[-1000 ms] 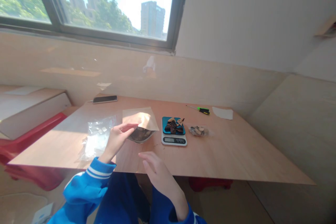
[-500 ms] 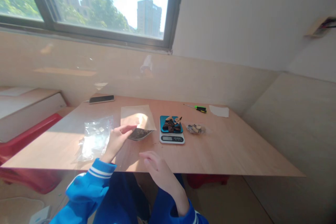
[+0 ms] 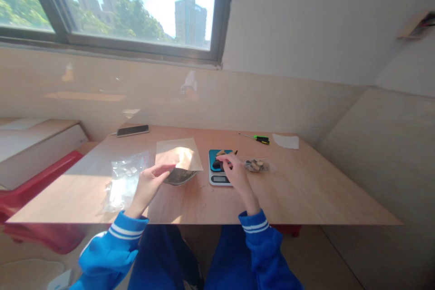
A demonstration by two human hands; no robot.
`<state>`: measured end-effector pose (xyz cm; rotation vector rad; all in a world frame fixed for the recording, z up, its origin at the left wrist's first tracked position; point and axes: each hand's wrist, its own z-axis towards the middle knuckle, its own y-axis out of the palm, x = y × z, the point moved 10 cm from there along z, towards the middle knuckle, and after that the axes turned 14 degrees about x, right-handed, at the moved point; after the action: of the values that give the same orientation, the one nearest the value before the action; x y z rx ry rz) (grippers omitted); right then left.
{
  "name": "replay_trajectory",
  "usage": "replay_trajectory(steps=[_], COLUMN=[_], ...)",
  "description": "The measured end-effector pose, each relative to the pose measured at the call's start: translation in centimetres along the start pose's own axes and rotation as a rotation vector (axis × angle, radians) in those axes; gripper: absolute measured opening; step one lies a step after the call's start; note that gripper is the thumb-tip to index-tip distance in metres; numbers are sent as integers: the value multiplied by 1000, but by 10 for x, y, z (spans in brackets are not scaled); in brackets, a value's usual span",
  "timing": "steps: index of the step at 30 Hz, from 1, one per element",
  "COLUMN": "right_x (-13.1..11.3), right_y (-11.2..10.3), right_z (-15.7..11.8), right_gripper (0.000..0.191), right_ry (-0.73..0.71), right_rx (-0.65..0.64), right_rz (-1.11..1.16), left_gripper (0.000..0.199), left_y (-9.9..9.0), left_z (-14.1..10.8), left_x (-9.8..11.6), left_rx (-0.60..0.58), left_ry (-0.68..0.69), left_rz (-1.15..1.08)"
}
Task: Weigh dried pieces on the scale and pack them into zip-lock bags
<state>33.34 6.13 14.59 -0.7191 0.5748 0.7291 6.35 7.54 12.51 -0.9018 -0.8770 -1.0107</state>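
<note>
At the mouth of a brown paper bag (image 3: 180, 152), my left hand (image 3: 152, 186) has its fingers closed on the left edge. Dark contents (image 3: 180, 176) show inside the opening, too unclear to name. My right hand (image 3: 236, 172) reaches over a kitchen scale (image 3: 214, 179) with a blue top and white front. Its thumb and forefinger pinch at the dried, dark brown, peel-like pieces (image 3: 217, 163) on the platform. The hand hides part of that pile and the right side of the display.
A clear plastic bag (image 3: 125, 181) lies left of the paper bag. Right of the scale is a small clear bag of dried pieces (image 3: 256, 165). Farther back are a phone (image 3: 133, 131), a green-and-black screwdriver (image 3: 261, 139) and white paper (image 3: 286, 141). Crumbs dot the wooden table (image 3: 306, 195).
My right hand has moved from the table's front edge forward and right onto the pile on the scale. My left hand stays at the paper bag's mouth.
</note>
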Motion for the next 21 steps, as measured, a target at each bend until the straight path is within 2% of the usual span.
replay_trajectory(steps=[1, 3, 6, 14, 21], right_x=[16, 44, 69, 75, 84], right_y=[-1, 8, 21, 42, 39], right_z=[11, 27, 39, 37, 36], right_gripper=[31, 31, 28, 32, 27], right_ry=[-25, -80, -123, -242, -213], right_rx=[-26, -156, -290, -451, -444], right_rz=[-113, -328, -473, -486, -427], left_gripper=[23, 22, 21, 22, 20], left_y=[0, 1, 2, 3, 3], left_z=[0, -1, -3, -4, -6], left_x=[0, 1, 1, -7, -10], left_rx=[-6, -14, -7, -32, -31], left_ry=[0, -10, -31, -85, -90], left_rz=[-5, -10, -10, -40, -42])
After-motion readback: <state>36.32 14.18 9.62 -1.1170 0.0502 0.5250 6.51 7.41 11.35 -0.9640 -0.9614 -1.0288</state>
